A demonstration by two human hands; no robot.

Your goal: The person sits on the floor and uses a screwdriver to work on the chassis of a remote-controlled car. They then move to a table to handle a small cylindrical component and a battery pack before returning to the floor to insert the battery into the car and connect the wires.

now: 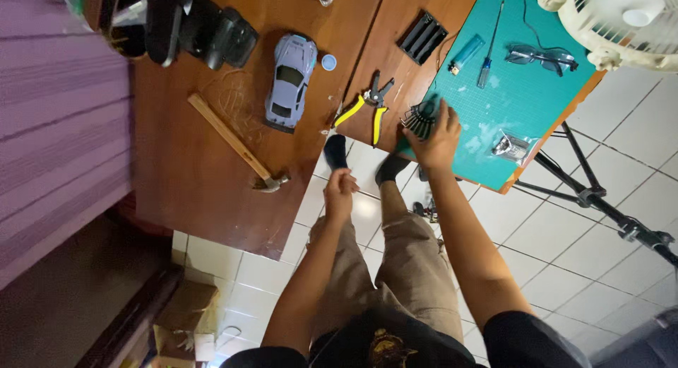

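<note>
1. At the worktop edge, our right hand presses a dark key set on the green mat, fingers spread.
2. Our left hand hangs loosely curled, empty, near pliers.

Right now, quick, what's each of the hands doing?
Left hand: loosely curled in the air, holding nothing visible.
Right hand: fingers down on a dark fanned tool set on the teal mat.

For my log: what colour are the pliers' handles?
Yellow handles on the pliers, clearest in the head view.
</note>
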